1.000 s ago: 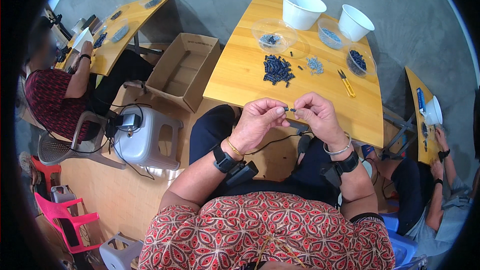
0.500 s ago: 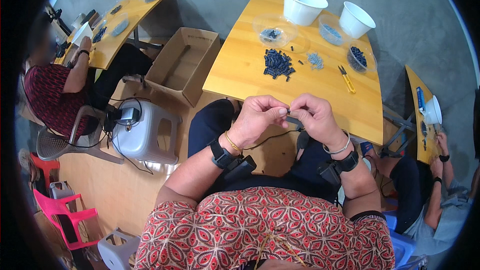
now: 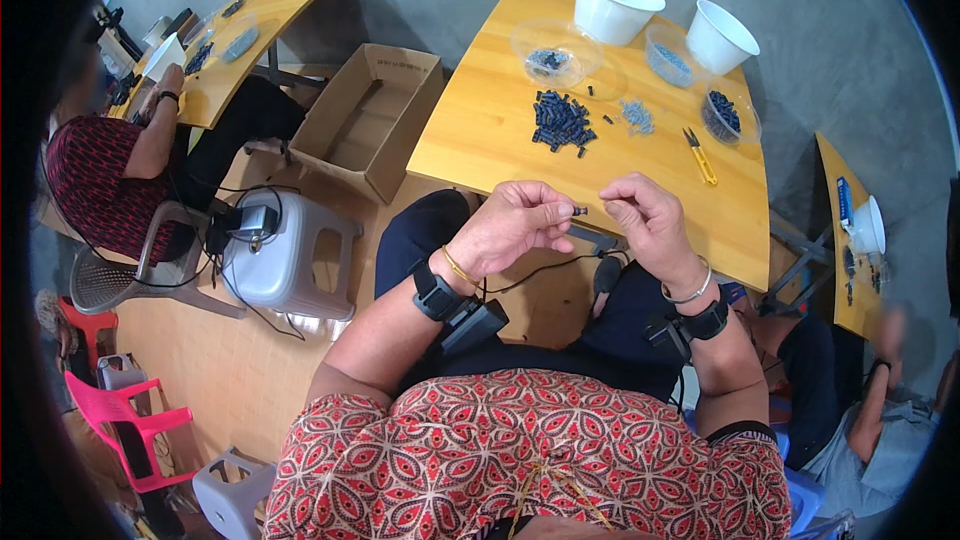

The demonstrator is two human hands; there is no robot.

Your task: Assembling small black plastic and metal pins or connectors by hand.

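My left hand (image 3: 512, 227) pinches a small dark cylindrical piece (image 3: 580, 211) between thumb and forefinger, its end sticking out to the right. A short way to the right, my right hand (image 3: 645, 220) is curled with thumb and forefinger together; whether a tiny part sits between them I cannot make out. Beyond the hands on the yellow table (image 3: 470, 130) lies a pile of dark blue cylindrical pieces (image 3: 562, 121). Beside it is a smaller heap of light grey bits (image 3: 637, 116). Yellow-handled thread snips (image 3: 702, 157) rest to the right.
White tubs (image 3: 618, 5) and clear bowls of small parts (image 3: 668, 62) stand at the table's far side. An open cardboard box (image 3: 395, 145) and a grey stool (image 3: 285, 260) are to the left. People sit at a left table (image 3: 280, 5) and a right table (image 3: 850, 310).
My hands have come apart. The right one has moved off to the right and slightly up, leaving the dark piece in my left fingers.
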